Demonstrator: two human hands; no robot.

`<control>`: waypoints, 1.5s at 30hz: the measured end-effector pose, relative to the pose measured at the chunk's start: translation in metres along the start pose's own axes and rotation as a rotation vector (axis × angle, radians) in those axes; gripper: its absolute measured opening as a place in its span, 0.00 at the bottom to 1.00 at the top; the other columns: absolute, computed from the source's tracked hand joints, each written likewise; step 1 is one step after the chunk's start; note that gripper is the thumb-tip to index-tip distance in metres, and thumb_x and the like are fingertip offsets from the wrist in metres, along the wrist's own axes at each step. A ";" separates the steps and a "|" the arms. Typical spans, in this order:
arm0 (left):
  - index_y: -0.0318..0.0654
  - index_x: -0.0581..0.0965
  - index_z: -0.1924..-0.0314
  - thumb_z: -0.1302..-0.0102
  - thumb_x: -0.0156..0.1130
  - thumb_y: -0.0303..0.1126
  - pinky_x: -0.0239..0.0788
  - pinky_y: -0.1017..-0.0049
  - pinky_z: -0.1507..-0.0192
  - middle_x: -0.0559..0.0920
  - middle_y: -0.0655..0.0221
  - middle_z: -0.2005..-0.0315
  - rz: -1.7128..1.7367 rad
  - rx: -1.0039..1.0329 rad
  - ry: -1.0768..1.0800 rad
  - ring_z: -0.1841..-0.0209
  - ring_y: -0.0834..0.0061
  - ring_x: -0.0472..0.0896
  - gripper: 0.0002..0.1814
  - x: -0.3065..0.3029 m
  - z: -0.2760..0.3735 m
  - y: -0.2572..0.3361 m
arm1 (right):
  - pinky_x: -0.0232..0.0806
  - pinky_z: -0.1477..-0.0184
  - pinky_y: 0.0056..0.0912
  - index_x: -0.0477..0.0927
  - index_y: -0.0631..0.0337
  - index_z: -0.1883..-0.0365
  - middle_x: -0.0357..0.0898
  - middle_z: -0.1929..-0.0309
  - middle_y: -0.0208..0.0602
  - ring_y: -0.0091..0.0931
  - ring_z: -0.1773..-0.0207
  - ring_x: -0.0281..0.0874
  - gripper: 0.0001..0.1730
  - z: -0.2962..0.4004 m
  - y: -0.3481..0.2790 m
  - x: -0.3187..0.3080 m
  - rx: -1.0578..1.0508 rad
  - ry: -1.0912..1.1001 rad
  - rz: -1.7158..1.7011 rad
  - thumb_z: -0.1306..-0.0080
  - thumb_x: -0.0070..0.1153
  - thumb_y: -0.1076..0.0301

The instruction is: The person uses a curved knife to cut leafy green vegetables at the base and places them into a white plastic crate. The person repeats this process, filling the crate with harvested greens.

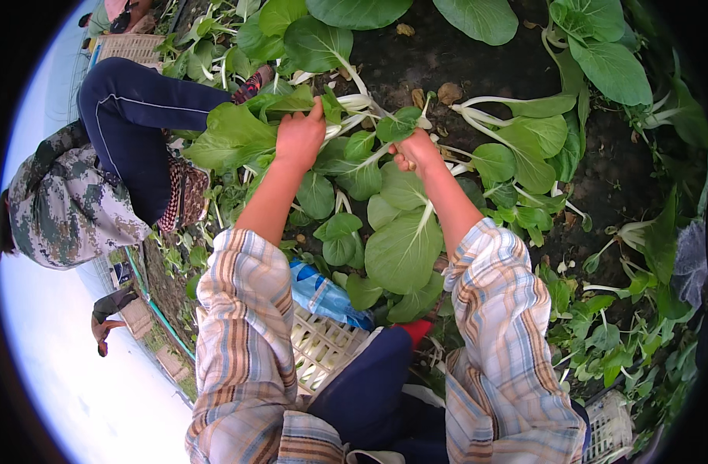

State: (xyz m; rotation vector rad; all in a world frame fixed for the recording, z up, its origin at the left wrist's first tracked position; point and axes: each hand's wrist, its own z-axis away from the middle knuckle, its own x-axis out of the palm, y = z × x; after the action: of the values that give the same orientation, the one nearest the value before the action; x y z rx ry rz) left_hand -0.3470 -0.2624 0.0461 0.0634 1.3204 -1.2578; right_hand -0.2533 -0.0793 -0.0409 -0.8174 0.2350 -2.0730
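Both my hands are over leafy greens with pale stalks, like bok choy, growing on dark soil. My left hand (300,134) grips a bok choy plant (238,134) whose broad leaves point to the left and whose pale base points right. To the right, my right hand (413,149) is closed low among the stalks near that base, with a small round leaf over the knuckles; whether it holds a tool or a stalk cannot be told. Cut-looking bok choy (522,139) lies right of my right hand. Large leaves (405,249) spread below, between my forearms.
A white plastic crate (325,348) with a blue plastic bag (325,293) stands by my knee. A co-worker in a camouflage jacket (78,203) crouches at left. Another crate (609,426) is at lower right. More people and crates are farther off at left.
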 end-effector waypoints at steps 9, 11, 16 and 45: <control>0.35 0.78 0.59 0.55 0.63 0.24 0.69 0.65 0.54 0.73 0.65 0.46 0.612 -0.282 0.028 0.58 0.63 0.77 0.19 -0.089 0.106 -0.036 | 0.52 0.82 0.14 0.70 0.61 0.47 0.73 0.69 0.26 0.11 0.81 0.59 0.18 0.212 0.031 -0.030 -0.577 0.100 -0.078 0.35 0.53 0.68; 0.34 0.75 0.53 0.57 0.66 0.25 0.66 0.63 0.47 0.74 0.60 0.48 1.087 -0.170 0.129 0.51 0.57 0.75 0.26 -0.135 0.150 -0.035 | 0.58 0.76 0.13 0.71 0.61 0.46 0.76 0.59 0.30 0.12 0.75 0.65 0.26 0.254 0.024 -0.020 -0.911 0.203 0.038 0.44 0.62 0.70; 0.32 0.76 0.53 0.62 0.72 0.29 0.65 0.72 0.51 0.78 0.62 0.61 1.673 0.131 -0.067 0.57 0.69 0.76 0.30 -0.197 0.215 -0.031 | 0.67 0.51 0.29 0.71 0.63 0.49 0.77 0.52 0.38 0.29 0.55 0.77 0.34 0.322 0.003 0.022 -1.324 0.103 0.404 0.54 0.71 0.69; 0.36 0.70 0.45 0.60 0.75 0.28 0.68 0.76 0.55 0.76 0.73 0.59 2.010 0.664 -0.659 0.58 0.81 0.74 0.38 -0.269 0.120 0.107 | 0.52 0.85 0.12 0.67 0.59 0.52 0.81 0.65 0.37 0.11 0.83 0.62 0.24 0.376 0.024 -0.055 -0.998 0.291 -0.375 0.44 0.64 0.73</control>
State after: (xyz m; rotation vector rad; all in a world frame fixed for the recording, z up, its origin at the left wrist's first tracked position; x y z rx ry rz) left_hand -0.1244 -0.1270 0.2202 1.0403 -0.1590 0.1946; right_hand 0.0209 -0.0020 0.2110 -1.1778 1.4492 -2.3919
